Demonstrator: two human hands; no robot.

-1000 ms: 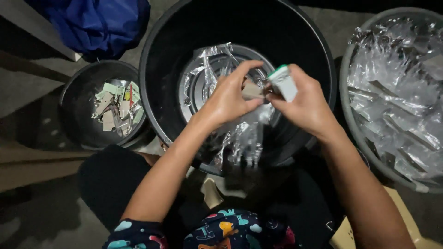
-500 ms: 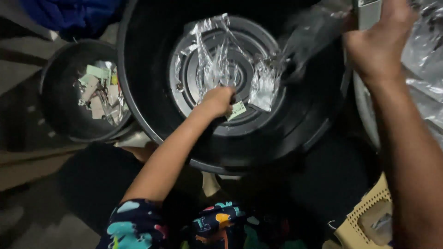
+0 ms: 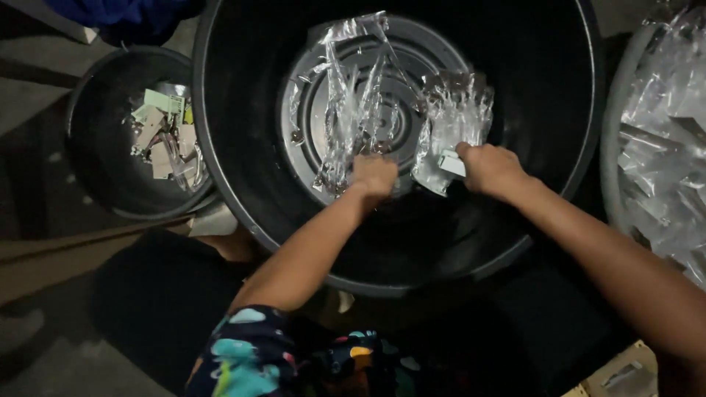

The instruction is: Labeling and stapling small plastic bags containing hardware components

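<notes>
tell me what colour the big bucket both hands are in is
Black big bucket, with a shiny grey ridged bottom; the head view shows it.

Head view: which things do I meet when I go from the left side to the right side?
Small black tub with paper scraps → large black tub → left hand → right hand → grey tub of clear wrappers.

A smaller black bucket (image 3: pixel 95 176) stands left, holding paper scraps (image 3: pixel 163 132). A grey tub (image 3: pixel 616 147) at right holds clear plastic wrappers (image 3: pixel 669 125). Blue fabric (image 3: pixel 125 11) lies at top left.
</notes>
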